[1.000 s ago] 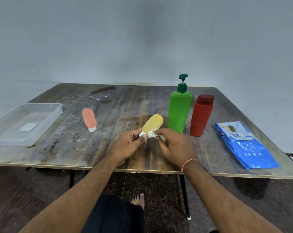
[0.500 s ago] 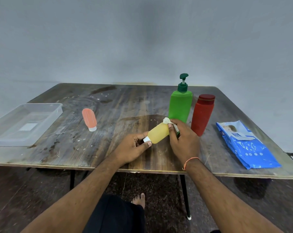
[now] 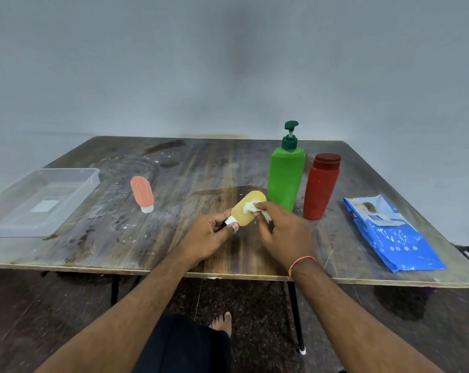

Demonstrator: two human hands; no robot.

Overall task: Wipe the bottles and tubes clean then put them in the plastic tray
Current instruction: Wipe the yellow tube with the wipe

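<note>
Count first: two tubes, two bottles, one tray, one wipe pack. The yellow tube point(image 3: 248, 211) is up off the table point(image 3: 174, 238) between both hands, near the front edge at the middle. The left hand point(image 3: 210, 238) pinches its white cap end, thumb and curled fingers closed round it. The right hand point(image 3: 284, 232) has fingers curled over a small white wipe point(image 3: 250, 207), pressing it on the tube's upper face, close to the rounded far end.

The orange tube point(image 3: 142, 194) lies alone on the table to the left, white cap toward the near side, well apart from the hands. The green pump bottle point(image 3: 285, 179) and the red bottle point(image 3: 320, 188) stand upright side by side just behind the right hand. The clear plastic tray point(image 3: 74, 189) sits at the left edge with neither bottle nor tube in it. The blue wipe pack point(image 3: 389, 235) lies flat at the right.

Against half a second ago: the wipe then sat wrapped round the tube's far tip, and the right hand was further back by the green bottle; now it has come down onto the flat face. A second ago it was low by the cap. The tube is tilted steeper again. Everything else has stayed put.
</note>
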